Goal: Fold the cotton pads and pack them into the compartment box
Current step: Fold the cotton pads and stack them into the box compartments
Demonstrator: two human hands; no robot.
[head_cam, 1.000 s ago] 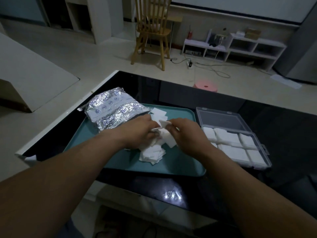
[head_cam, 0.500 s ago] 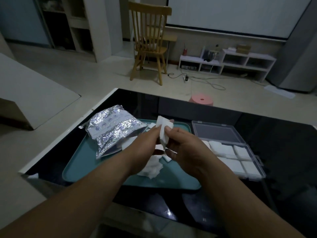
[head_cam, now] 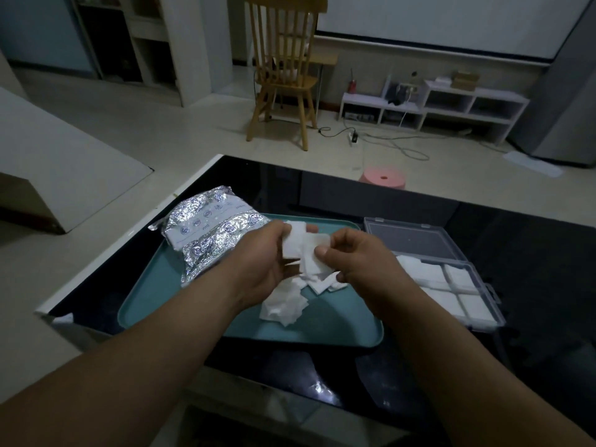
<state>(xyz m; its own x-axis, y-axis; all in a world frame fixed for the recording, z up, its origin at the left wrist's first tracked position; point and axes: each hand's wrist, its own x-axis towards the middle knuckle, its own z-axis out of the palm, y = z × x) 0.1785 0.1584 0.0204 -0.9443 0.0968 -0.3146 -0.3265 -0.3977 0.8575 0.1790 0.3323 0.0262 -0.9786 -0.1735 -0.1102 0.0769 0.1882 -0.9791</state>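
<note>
1. White and soft, a pad (head_cam: 309, 253) is held up in the air over a teal tray (head_cam: 193, 304), between two hands.
2. The left hand (head_cam: 258, 262) grips the left side of the pad. Its fingers (head_cam: 311, 228) curl round the back, and one tip peeks out at the top.
3. The right hand (head_cam: 358, 259) pinches the right side of the pad. The thumb sits on the front and the other fingers are curled in behind.
4. The pad looks bent in the middle. I cannot tell how many layers it has.
5. A pile (head_cam: 283, 304) of loose pads lies on the tray, at 6 o'clock from the held pad and just under the hands. Some lie flat and some are crumpled.
6. A shiny foil bag (head_cam: 213, 233) lies at 10 o'clock on the tray. Its far end hangs over the rim onto the black table (head_cam: 532, 269).
7. The clear box (head_cam: 451, 279) sits on the table at 3 o'clock from the tray, just beside it. Its lid (head_cam: 412, 240) is open and lies flat at the box's 12 o'clock side.
8. The parts of the box that show have white pads in them. The right hand hides one corner of the box.
9. Past the table at 12 o'clock a pink stool (head_cam: 383, 179) stands on the floor. A wooden chair (head_cam: 283, 69) is farther back at 11 o'clock, and a low white shelf (head_cam: 451, 104) is at 1 o'clock.
</note>
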